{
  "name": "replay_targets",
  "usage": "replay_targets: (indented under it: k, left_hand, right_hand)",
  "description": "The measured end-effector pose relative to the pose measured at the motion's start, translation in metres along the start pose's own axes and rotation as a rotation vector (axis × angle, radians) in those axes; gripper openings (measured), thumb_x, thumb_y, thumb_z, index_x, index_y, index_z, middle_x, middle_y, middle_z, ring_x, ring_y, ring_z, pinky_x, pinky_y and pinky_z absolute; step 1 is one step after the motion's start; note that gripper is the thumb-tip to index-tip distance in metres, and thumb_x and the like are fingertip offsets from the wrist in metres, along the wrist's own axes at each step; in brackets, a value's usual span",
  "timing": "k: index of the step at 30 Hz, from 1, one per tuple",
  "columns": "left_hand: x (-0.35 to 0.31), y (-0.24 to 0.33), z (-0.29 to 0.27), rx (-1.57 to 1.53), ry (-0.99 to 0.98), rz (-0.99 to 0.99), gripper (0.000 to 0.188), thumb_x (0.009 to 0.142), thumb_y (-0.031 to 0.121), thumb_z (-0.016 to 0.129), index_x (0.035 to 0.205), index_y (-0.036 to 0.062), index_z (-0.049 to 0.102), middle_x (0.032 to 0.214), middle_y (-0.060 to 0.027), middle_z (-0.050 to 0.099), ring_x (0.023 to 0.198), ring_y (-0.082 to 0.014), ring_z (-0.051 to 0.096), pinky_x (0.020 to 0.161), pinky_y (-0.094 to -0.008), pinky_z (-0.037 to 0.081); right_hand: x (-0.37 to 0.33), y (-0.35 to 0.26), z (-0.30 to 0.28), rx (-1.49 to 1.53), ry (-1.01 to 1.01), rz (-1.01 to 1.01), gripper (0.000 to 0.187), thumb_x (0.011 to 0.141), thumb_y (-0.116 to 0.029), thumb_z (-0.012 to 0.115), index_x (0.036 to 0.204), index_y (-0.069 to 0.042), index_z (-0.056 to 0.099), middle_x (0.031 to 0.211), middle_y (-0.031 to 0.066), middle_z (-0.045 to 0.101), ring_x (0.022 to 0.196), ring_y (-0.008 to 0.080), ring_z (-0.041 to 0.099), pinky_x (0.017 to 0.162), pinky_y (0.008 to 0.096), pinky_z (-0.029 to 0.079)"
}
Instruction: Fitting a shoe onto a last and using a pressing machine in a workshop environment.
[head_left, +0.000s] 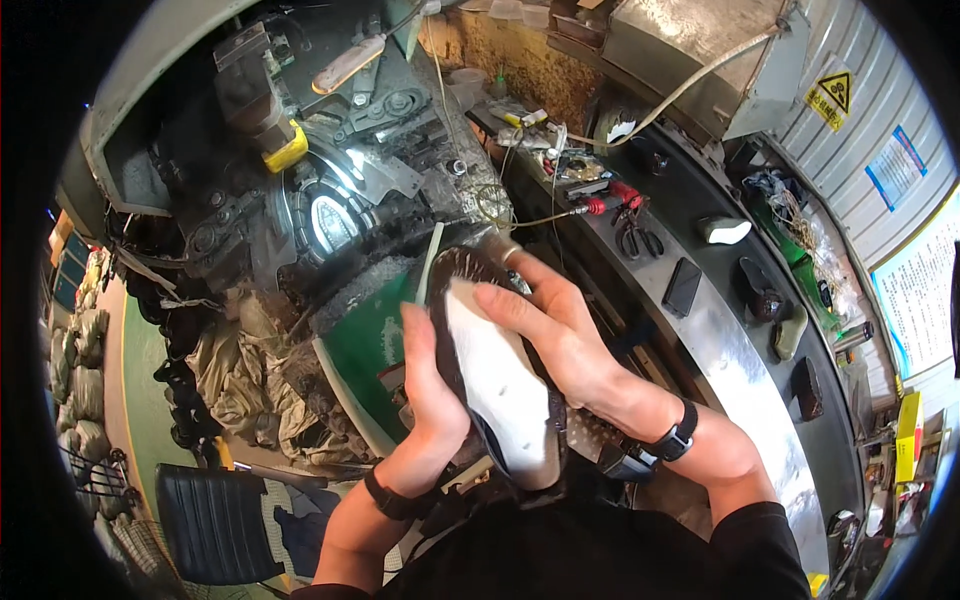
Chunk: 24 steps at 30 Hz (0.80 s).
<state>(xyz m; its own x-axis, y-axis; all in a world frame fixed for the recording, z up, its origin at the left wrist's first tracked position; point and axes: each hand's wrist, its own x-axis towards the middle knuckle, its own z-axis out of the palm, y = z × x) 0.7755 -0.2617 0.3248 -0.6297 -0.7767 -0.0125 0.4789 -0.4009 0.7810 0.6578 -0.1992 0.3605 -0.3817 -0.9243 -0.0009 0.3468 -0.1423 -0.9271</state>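
You are holding a shoe (497,385) sole-up between both hands, close in front of your body and above the edge of the metal tabletop (745,370). Your left hand (432,385) is cupping the shoe's left side, its grip closed around the dark upper with fingers running along the edge. Your right hand (555,325) is lying over the toe end, fingers curled across the white insole and thumb pressing on top, its grip closed on the shoe too. The shoe is sitting just before a dark machine (330,210). Scissors (636,238) are lying well apart on the tabletop.
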Motion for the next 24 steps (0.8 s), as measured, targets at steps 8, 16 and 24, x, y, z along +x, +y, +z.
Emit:
replay_targets:
  k: [8, 16, 24]
  left_hand:
    - [0.019, -0.016, -0.009, 0.582, 0.155, 0.53, 0.05, 0.111, 0.036, 0.029, 0.116, -0.002, 0.061, 0.104, -0.0084, 0.067, 0.094, -0.0148, 0.061, 0.085, -0.0286, 0.048]
    - [0.008, -0.007, -0.012, 0.05, -0.47, -0.081, 0.071, 0.106, 0.054, 0.037, 0.151, -0.0013, 0.037, 0.142, -0.0138, 0.054, 0.13, -0.021, 0.052, 0.11, -0.0356, 0.039]
    - [-0.004, -0.017, -0.01, 0.268, -0.533, 0.08, 0.066, 0.101, 0.029, 0.058, 0.152, -0.0061, 0.033, 0.142, -0.0126, 0.053, 0.128, -0.0185, 0.051, 0.109, -0.0331, 0.039]
  right_hand:
    - [-0.023, 0.012, 0.014, -0.619, 0.273, -0.48, 0.064, 0.092, -0.02, 0.072, 0.142, 0.009, 0.045, 0.105, 0.0172, 0.073, 0.099, 0.0156, 0.068, 0.087, 0.0318, 0.054]
    - [-0.031, -0.009, -0.008, 0.074, 0.235, -0.174, 0.054, 0.097, -0.015, 0.069, 0.143, 0.004, 0.047, 0.113, 0.0065, 0.069, 0.097, 0.0082, 0.064, 0.085, 0.0237, 0.052]
    - [-0.047, -0.024, -0.025, -0.155, 0.178, -0.123, 0.059, 0.096, -0.025, 0.071, 0.144, 0.001, 0.048, 0.11, 0.0067, 0.069, 0.097, 0.0091, 0.063, 0.085, 0.0237, 0.05]
